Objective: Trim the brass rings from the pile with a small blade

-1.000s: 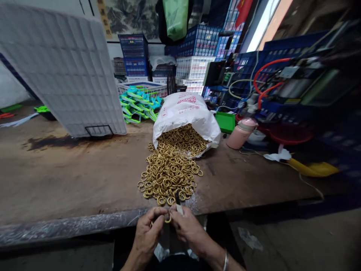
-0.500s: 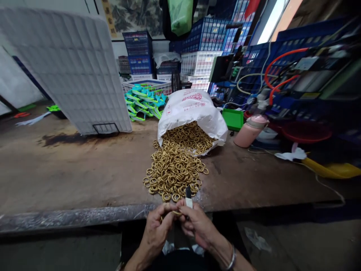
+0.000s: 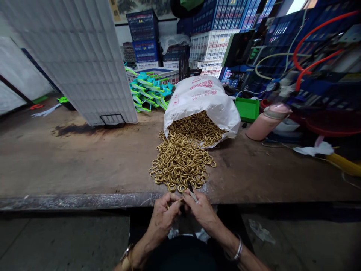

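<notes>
Close in front of my body, just past the table's near edge, both hands are closed together. My left hand pinches a gold-coloured ring, mostly covered by the fingers. Gripped in my right hand is a slim small knife with a dark end pointing up and a pale section below. My right fingertips meet the ring's side. Beyond the hands lies a heap of gold rings, spilling out of a white woven sack that rests on its side.
The brown table carries a tall white ribbed panel on the left. Turquoise and green plastic parts sit behind. To the right are a green tray, a pink bottle and red hoses. Stacked crates stand at the back.
The view has shifted, so the table scene sits higher and most of it further right. The knife now leans to the left instead of standing nearly upright. Both hands remain together at the ring.
</notes>
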{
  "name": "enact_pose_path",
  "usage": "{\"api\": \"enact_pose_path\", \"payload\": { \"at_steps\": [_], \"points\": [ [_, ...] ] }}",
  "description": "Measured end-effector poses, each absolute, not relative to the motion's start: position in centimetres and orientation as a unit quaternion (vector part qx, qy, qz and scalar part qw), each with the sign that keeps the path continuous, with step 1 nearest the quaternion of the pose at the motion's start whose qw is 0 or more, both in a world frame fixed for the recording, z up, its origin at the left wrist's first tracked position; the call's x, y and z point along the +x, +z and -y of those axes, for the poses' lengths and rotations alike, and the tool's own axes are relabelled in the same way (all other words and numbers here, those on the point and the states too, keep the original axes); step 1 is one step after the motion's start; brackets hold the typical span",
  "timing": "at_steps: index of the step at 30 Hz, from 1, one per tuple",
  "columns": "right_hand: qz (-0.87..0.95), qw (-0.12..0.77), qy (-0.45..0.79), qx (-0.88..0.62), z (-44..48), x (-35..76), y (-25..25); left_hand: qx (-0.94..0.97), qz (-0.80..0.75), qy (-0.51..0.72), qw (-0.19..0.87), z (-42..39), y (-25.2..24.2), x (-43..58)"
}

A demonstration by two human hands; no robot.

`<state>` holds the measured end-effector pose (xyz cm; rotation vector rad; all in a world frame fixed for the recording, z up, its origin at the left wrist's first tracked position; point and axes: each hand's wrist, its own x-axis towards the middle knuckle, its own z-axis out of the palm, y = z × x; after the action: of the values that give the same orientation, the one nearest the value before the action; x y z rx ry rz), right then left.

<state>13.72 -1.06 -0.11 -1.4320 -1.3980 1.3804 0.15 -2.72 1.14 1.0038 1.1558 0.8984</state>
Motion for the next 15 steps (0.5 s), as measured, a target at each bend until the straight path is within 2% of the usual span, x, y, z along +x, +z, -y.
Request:
{"api": "enact_pose_path", "payload": {
  "at_steps": [7,15],
  "points": [
    [0.510,0.356,0.577,-0.530,0.8,13.8,-0.6,0.316,-0.415,0.385,0.762,2.9,1.4,0.0],
    [0.592,0.347,0.495,-0.534,1.1,14.0,0.9,0.341,-0.441,0.393,0.732,2.9,1.3,0.7]
  ]
}}
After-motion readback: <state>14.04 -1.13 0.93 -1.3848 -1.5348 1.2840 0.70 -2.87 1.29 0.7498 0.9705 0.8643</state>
